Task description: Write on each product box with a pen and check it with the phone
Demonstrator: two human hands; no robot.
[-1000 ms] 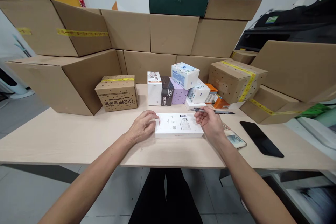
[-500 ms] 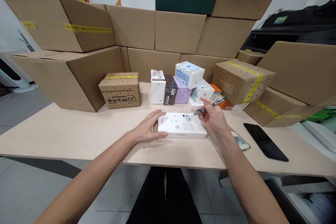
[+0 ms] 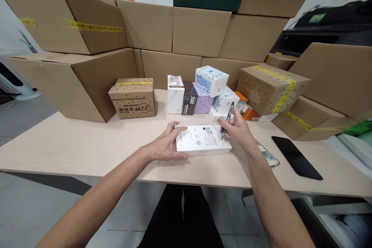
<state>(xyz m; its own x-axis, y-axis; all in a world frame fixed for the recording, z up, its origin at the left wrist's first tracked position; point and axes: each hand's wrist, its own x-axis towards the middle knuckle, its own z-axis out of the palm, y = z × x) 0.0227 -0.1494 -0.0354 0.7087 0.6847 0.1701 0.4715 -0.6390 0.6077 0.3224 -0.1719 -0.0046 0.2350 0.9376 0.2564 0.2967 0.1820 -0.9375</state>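
A flat white box with a printed label lies on the light wooden table in front of me. My left hand grips the box's left end, thumb on the near edge and fingers over the top. My right hand holds a grey pen nearly upright, its tip touching down at the box's right side near the label.
Behind the white box stand several small cartons and a brown box with yellow tape. Large cardboard boxes wall in the back and both sides. A black phone and a card lie at right.
My right hand swung the pen from lying level to pointing down at the white box. My left hand closed further around the box's left end.
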